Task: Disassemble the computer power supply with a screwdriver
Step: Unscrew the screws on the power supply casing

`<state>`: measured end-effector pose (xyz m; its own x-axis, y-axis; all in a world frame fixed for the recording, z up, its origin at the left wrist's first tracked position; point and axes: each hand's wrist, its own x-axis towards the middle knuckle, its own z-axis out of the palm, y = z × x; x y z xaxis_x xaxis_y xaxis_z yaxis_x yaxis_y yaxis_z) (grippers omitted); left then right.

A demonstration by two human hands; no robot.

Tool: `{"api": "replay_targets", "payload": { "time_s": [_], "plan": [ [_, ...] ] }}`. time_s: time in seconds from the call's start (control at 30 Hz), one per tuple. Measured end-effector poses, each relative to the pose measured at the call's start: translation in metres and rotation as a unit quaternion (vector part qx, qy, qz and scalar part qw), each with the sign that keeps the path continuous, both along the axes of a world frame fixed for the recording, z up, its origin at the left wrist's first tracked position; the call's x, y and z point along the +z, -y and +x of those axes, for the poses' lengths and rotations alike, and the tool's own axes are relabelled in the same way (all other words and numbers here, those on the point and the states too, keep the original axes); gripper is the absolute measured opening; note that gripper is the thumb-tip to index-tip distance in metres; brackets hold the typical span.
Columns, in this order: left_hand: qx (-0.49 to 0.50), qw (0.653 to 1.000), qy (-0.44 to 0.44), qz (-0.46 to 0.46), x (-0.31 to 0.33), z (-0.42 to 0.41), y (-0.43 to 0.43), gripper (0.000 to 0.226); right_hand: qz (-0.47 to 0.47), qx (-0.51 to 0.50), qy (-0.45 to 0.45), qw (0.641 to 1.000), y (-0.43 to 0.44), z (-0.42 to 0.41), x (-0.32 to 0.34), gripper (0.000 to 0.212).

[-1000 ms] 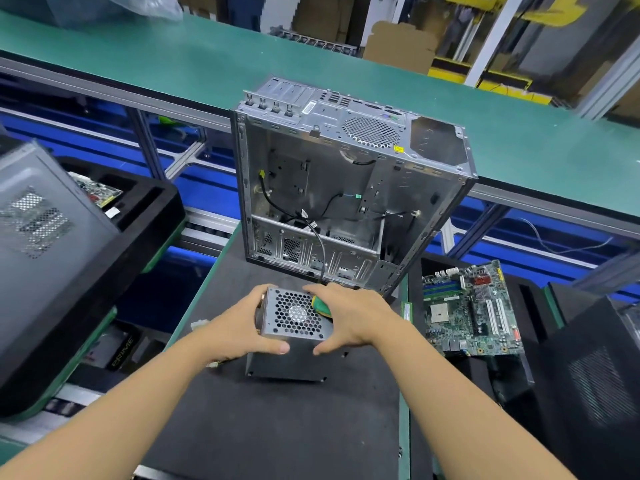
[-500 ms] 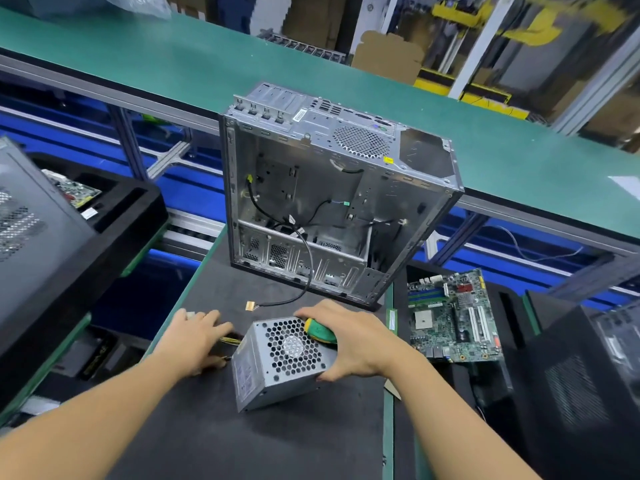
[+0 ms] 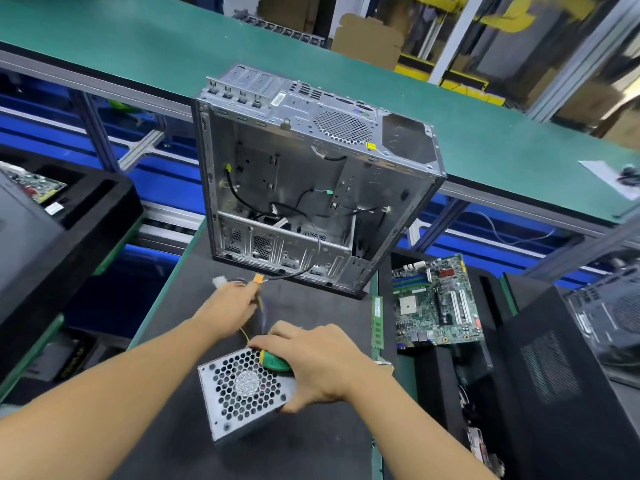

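The power supply (image 3: 242, 386) sits out of the case, on the black mat of the worktop (image 3: 311, 445), honeycomb fan grille facing up, close to the person. The right hand (image 3: 322, 365) is clamped over its far right corner, thumb on the near edge and fingers over the far edge. The green and yellow screwdriver (image 3: 273, 362) handle is tucked under the palm, and the shaft isn't visible. The left hand (image 3: 228, 310) is a bit blurred, but its grip is closed around the wire bundle (image 3: 258, 315) coming off the supply. A white connector (image 3: 219, 282) pokes out past the knuckles.

Just beside those fingertips is an orange connector (image 3: 258, 278) on the end of a black cable that runs back into the computer case (image 3: 311, 181). The case stands open and gutted at the far end of the mat.

For labels, there's a white sticker (image 3: 278, 98) and a small yellow sticker (image 3: 371, 145) on the case's rear panel. Both are too small to read, and I can't make out a brand anywhere.

Right of the mat, a motherboard (image 3: 436, 303) lies flat in a black tray, with a green RAM stick (image 3: 377, 322) along the worktop edge next to it. There's a green conveyor belt (image 3: 138, 39) behind everything and a black foam tray (image 3: 86, 216) off to the left.
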<state>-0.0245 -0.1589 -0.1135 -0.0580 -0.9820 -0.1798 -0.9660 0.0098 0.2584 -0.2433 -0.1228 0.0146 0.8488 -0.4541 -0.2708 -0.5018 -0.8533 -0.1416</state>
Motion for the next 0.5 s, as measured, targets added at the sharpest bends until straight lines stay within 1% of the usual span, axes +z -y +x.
{"api": "replay_targets", "payload": {
  "time_s": [0.03, 0.07, 0.1, 0.17, 0.23, 0.27, 0.33, 0.37, 0.43, 0.47, 0.5],
  "plan": [
    [-0.031, 0.995, -0.082, 0.043, 0.008, -0.004, 0.002, 0.046, -0.012, -0.011, -0.001, 1.000, -0.004, 0.003, -0.002, 0.096],
    [-0.060, 0.985, -0.129, 0.098, 0.016, -0.007, 0.002, 0.050, -0.023, -0.024, -0.001, 0.999, -0.008, 0.006, -0.005, 0.095],
    [-0.074, 0.976, -0.149, 0.142, 0.024, -0.007, 0.002, 0.048, -0.032, -0.040, -0.002, 0.999, -0.012, 0.009, -0.008, 0.095],
    [-0.095, 0.973, -0.125, 0.166, 0.036, 0.000, 0.002, 0.036, -0.043, -0.074, -0.005, 0.996, -0.019, 0.017, -0.017, 0.095],
    [-0.099, 0.972, -0.102, 0.187, 0.051, 0.014, 0.000, 0.033, -0.053, -0.109, -0.004, 0.993, -0.024, 0.024, -0.024, 0.097],
    [-0.083, 0.967, -0.114, 0.210, 0.059, 0.021, -0.002, 0.034, -0.057, -0.126, 0.000, 0.990, -0.025, 0.026, -0.026, 0.098],
    [-0.045, 0.953, -0.164, 0.249, 0.071, 0.033, -0.011, 0.032, -0.063, -0.162, 0.012, 0.985, -0.025, 0.031, -0.031, 0.099],
    [-0.037, 0.949, -0.190, 0.250, 0.076, 0.036, -0.016, 0.028, -0.065, -0.182, 0.016, 0.981, -0.024, 0.032, -0.032, 0.099],
    [-0.025, 0.949, -0.224, 0.219, 0.087, 0.039, -0.024, 0.023, -0.073, -0.225, 0.023, 0.971, -0.017, 0.035, -0.032, 0.095],
    [-0.027, 0.956, -0.221, 0.192, 0.091, 0.038, -0.028, 0.022, -0.076, -0.241, 0.025, 0.967, -0.011, 0.036, -0.031, 0.092],
    [-0.034, 0.962, -0.214, 0.167, 0.095, 0.035, -0.030, 0.028, -0.077, -0.249, 0.023, 0.965, -0.005, 0.034, -0.029, 0.091]
  ]
}}
